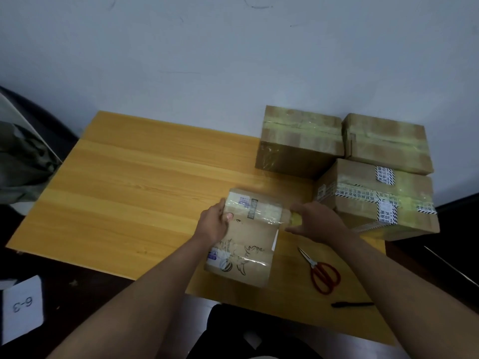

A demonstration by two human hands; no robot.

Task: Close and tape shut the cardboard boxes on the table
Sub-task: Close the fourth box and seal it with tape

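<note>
A small cardboard box (248, 237) with a black line drawing lies closed on the wooden table (129, 182) in front of me. My left hand (213, 224) grips its left edge, thumb pressed on the top. My right hand (316, 222) holds a roll of clear yellowish tape (295, 219) at the box's right edge. A strip of tape (261, 212) runs from the roll across the far part of the box top.
Three taped boxes stand at the back right: one (298, 141), one (386, 141) and a nearer one with printed tape (375, 198). Red-handled scissors (321, 272) and a black pen (352, 304) lie near the front right. A paper marked 6-3 (23, 304) lies off the table, left.
</note>
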